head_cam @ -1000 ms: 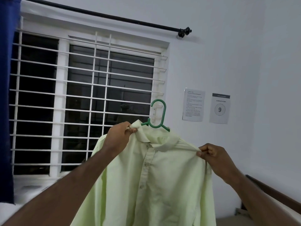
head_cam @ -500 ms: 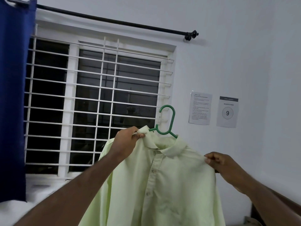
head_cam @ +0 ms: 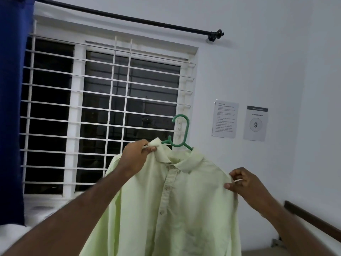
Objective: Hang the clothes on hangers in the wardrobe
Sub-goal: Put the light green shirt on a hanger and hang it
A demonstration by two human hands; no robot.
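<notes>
The pale green shirt (head_cam: 175,200) hangs on a green hanger (head_cam: 181,133), held in mid-air in front of the window (head_cam: 73,108), with the hook free above the collar. The left hand (head_cam: 136,157) pinches the collar's edge and the right hand (head_cam: 245,183) pinches the shoulder edge. Bare wall (head_cam: 295,71) lies open to the right, and a blue curtain (head_cam: 11,108) hangs at the far left.

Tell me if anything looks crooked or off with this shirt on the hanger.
The pale green button-up shirt sits on the green plastic hanger, but its collar is uneven: one side stands up where the left hand pinches it, the other lies flat. The right hand pinches the shoulder.
</notes>
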